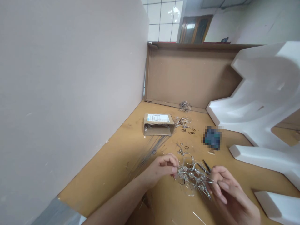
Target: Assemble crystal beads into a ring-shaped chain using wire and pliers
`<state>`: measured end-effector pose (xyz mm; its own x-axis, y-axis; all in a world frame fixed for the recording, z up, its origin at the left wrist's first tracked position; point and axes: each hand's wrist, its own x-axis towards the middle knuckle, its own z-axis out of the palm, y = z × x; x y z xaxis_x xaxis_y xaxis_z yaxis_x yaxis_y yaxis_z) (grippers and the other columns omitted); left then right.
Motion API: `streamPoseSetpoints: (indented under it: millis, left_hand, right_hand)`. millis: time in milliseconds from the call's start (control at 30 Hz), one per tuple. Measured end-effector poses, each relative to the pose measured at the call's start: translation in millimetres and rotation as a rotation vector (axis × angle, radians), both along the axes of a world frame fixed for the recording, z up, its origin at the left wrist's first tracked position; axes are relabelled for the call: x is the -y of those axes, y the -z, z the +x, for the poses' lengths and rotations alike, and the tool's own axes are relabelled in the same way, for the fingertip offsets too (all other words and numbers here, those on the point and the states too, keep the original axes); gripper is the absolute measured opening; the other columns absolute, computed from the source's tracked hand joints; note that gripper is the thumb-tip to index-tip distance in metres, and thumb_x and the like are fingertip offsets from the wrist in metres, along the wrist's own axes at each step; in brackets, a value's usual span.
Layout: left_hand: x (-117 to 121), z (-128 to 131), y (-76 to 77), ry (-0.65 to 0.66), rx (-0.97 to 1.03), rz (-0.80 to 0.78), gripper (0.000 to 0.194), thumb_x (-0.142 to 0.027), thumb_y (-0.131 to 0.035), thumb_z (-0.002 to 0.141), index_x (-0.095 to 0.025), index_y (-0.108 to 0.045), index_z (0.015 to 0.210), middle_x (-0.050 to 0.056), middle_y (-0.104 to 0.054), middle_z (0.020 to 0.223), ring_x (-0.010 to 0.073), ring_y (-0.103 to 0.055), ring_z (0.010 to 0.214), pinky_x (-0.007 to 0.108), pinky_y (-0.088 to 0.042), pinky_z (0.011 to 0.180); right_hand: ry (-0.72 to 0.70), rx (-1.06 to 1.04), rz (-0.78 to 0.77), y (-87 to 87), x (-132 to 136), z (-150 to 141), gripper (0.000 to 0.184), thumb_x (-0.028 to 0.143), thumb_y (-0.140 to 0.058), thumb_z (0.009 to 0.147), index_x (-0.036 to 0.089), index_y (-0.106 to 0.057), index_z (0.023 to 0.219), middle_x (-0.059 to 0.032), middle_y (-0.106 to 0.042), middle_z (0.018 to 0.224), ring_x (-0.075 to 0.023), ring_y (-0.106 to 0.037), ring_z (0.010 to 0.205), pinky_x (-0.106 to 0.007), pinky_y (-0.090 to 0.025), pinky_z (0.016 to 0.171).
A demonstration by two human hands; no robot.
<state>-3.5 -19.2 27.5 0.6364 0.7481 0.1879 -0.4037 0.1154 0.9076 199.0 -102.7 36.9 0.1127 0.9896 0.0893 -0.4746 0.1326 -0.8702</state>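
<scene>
Between my hands is a tangled bundle of thin silvery wire with clear round beads [191,175]. My left hand [161,168] pinches the bundle's left end between thumb and fingers. My right hand [231,190] is closed, with thumb and forefinger pinching a wire at the bundle's right side. A dark pointed tool, perhaps pliers [206,166], shows just behind the bundle next to my right fingers; its other end is hidden.
Past my left hand stands an open small cardboard box [159,125] with straight wires [152,147] before it. Wire clumps [185,106] and dark rings [187,147] lie nearby. White foam [264,93] borders the right; a pale panel [70,93] rises left.
</scene>
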Motion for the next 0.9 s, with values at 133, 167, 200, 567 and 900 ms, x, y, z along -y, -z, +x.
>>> streamPoseSetpoints:
  millis: [133, 167, 200, 567, 900]
  left_hand:
    - [1, -1, 0.7, 0.015, -0.011, -0.001, 0.014, -0.02, -0.065, 0.071, -0.013, -0.055, 0.063, 0.002, -0.05, 0.084, 0.0081, -0.053, 0.059, 0.025, -0.042, 0.062]
    - [0, -1, 1.3, 0.015, -0.01, 0.001, 0.013, -0.019, -0.065, 0.071, -0.013, -0.055, 0.064, 0.002, -0.05, 0.084, 0.0082, -0.053, 0.059, 0.025, -0.042, 0.062]
    - [0, -1, 2.0, 0.013, -0.007, 0.0, 0.013, -0.018, -0.064, 0.071, -0.013, -0.055, 0.064, 0.002, -0.05, 0.084, 0.0083, -0.053, 0.059, 0.025, -0.042, 0.062]
    - [-3, 3, 11.7, 0.002, 0.01, -0.065, 0.012, -0.022, -0.063, 0.073, -0.014, -0.055, 0.069, 0.0, -0.053, 0.067, 0.0108, -0.052, 0.057, 0.026, -0.04, 0.061]
    - [-3, 3, 3.4, 0.054, -0.039, -0.314, 0.02, -0.031, -0.063, 0.072, -0.014, -0.051, 0.07, -0.001, -0.053, 0.059, 0.0082, -0.049, 0.047, 0.02, -0.03, 0.048]
  right_hand:
    - [-0.021, -0.004, 0.015, 0.1, -1, 1, 0.02, 0.028, -0.06, 0.072, 0.021, -0.063, 0.091, 0.0026, -0.05, 0.051, -0.0055, -0.031, 0.04, -0.025, -0.035, 0.049]
    - [-0.023, -0.004, 0.018, 0.1, -1, 0, 0.02, 0.028, -0.06, 0.072, 0.02, -0.063, 0.091, 0.0026, -0.05, 0.051, -0.0055, -0.031, 0.04, -0.024, -0.035, 0.049]
    - [-0.023, -0.005, 0.019, 0.1, -1, 0, 0.02, 0.027, -0.06, 0.072, 0.02, -0.063, 0.091, 0.0027, -0.049, 0.051, -0.0057, -0.031, 0.041, -0.024, -0.035, 0.049]
    - [-0.011, -0.102, -0.038, -1.9, -4, -2, 0.023, 0.026, -0.059, 0.07, 0.02, -0.063, 0.092, 0.0025, -0.048, 0.052, -0.0067, -0.031, 0.042, -0.027, -0.038, 0.052]
    - [0.048, -0.423, -0.392, -8.9, -14, -1, 0.026, 0.019, -0.064, 0.06, 0.013, -0.066, 0.086, 0.0037, -0.049, 0.059, -0.0009, -0.019, 0.041, -0.021, -0.041, 0.049]
